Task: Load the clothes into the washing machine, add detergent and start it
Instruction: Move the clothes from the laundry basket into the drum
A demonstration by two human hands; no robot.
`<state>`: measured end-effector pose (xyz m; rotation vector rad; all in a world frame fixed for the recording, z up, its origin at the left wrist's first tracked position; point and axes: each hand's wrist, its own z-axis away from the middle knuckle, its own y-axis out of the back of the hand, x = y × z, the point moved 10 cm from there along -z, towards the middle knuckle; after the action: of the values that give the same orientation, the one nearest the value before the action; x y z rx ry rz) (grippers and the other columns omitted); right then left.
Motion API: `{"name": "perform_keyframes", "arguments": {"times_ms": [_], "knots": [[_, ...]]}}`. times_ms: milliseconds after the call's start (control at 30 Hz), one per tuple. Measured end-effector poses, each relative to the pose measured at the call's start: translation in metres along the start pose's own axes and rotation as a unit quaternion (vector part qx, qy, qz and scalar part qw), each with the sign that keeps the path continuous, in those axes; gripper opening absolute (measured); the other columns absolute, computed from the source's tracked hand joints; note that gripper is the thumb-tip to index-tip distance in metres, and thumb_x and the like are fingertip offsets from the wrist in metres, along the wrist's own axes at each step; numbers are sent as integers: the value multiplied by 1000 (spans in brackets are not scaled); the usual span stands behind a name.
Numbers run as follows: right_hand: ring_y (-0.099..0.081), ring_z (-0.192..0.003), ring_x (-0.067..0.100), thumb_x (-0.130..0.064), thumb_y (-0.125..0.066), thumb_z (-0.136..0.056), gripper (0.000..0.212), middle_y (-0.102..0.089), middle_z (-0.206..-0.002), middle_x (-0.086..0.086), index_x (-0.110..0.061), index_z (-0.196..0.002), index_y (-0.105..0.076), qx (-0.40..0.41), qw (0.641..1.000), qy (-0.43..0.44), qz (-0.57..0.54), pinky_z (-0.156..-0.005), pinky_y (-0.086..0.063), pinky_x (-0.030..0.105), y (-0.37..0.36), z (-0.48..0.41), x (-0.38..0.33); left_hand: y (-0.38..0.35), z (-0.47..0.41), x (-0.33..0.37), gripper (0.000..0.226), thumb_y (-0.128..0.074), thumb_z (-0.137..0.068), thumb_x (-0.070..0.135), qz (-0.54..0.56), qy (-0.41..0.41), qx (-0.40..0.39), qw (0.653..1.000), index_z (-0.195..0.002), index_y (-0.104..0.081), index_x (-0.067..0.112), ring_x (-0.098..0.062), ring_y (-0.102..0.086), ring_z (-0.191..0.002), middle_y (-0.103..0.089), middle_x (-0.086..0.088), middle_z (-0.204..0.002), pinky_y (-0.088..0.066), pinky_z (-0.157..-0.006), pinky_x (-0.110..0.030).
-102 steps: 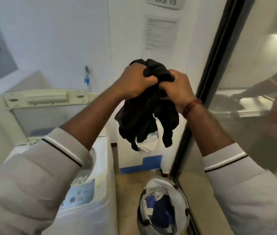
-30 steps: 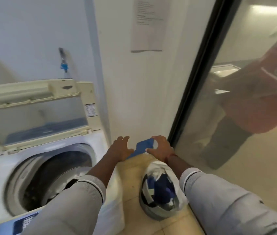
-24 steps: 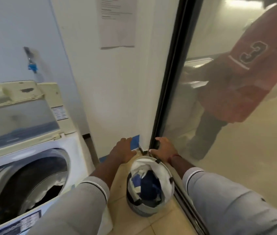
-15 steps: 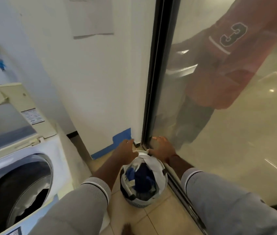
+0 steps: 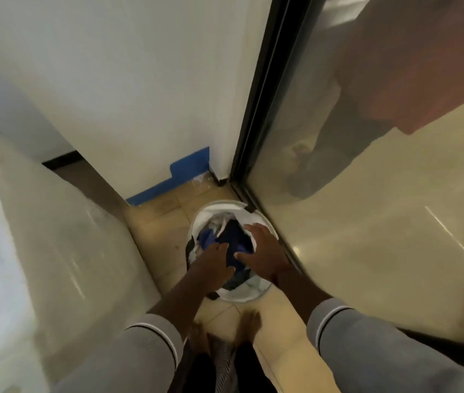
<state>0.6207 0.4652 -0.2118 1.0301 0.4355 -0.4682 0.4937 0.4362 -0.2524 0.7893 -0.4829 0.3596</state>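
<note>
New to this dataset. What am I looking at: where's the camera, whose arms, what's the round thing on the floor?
There is no robot here. A person wears one wide-angle camera on the head, so you look down along their own arms. The left hand and right hand reach into a round laundry basket. It stands on the tiled floor beside a glass partition and holds mixed clothes, dark blue and white. The right hand lies spread on them. The left hand's fingers are among them, and whether they grip cannot be told. The white box at left is the washing machine.
</note>
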Motion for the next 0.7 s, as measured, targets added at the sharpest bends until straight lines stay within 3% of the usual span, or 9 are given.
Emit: {"name": "perform_keyframes", "arguments": {"times_ms": [67,167,267,333,433,500,533,600,700], "knots": [[-26,-144,20,-63,-59,-66,92,-29,-157,1,-30,-148,-31,-28,1000,-9,-7,-115,-30,44,-43,-29,33,-35,-37,-23,71,-53,-90,39,31,9,-8,999,-147,-23,12,-28,-30,-140,-30,-11,-151,-32,-110,-37],[-26,-144,21,-54,-60,-72,84,-31,-156,2,-29,-147,-33,-60,997,-30,-33,-115,-30,45,-109,-73,86,-84,-96,-57,52,-47,-96,29,71,41,-5,997,-140,-35,4,-29,-39,-129,-40,-14,-141,-34,-100,-33],[-40,-135,22,-51,-61,-77,75,-42,-148,2,-26,-145,-39,-48,991,-92,-87,-110,-38,44,-169,-115,154,-137,-163,-95,57,-37,-88,52,100,62,-4,993,-130,-45,14,-34,-50,-118,-52,-10,-129,-43,-97,-41],[-43,-132,22,-40,-65,-85,68,-44,-148,2,-23,-146,-38,-26,981,-141,-127,-108,-41,41,-198,-138,194,-179,-212,-137,60,-39,-84,51,121,85,5,989,-126,-47,9,-37,-52,-114,-54,-17,-125,-45,-93,-47],[-51,-121,19,-28,-61,-92,57,-50,-141,2,-21,-144,-41,-16,962,-190,-196,-91,-47,24,-253,-175,249,-183,-249,-154,61,-51,-86,37,149,123,57,979,-137,-38,6,-36,-46,-121,-49,-13,-133,-43,-99,-47],[-46,-129,24,-30,-64,-91,66,-44,-148,5,-21,-149,-33,-16,950,-220,-222,-98,-45,31,-285,-193,274,-188,-274,-176,63,-53,-89,34,170,155,105,968,-142,-31,9,-33,-37,-130,-41,-6,-137,-35,-106,-41],[-41,-135,27,-37,-65,-88,74,-38,-152,6,-23,-151,-29,-13,948,-230,-220,-106,-41,37,-300,-201,287,-192,-284,-191,70,-57,-89,32,172,186,127,959,-146,-23,9,-34,-29,-136,-33,-11,-145,-30,-109,-42],[-35,-138,30,-49,-66,-82,83,-31,-155,6,-29,-152,-25,5,943,-234,-236,-109,-35,36,-323,-217,306,-200,-305,-218,89,-62,-85,38,168,223,164,946,-151,-7,13,-37,-17,-142,-11,-18,-157,-25,-114,-49],[-33,-137,30,-46,-66,-84,82,-17,-159,6,-34,-151,-20,19,929,-257,-265,-104,-34,33,-352,-234,321,-219,-335,-243,100,-71,-79,31,256,202,188,926,-151,-3,18,-35,-31,-136,-20,-18,-154,-35,-108,-51]]}}
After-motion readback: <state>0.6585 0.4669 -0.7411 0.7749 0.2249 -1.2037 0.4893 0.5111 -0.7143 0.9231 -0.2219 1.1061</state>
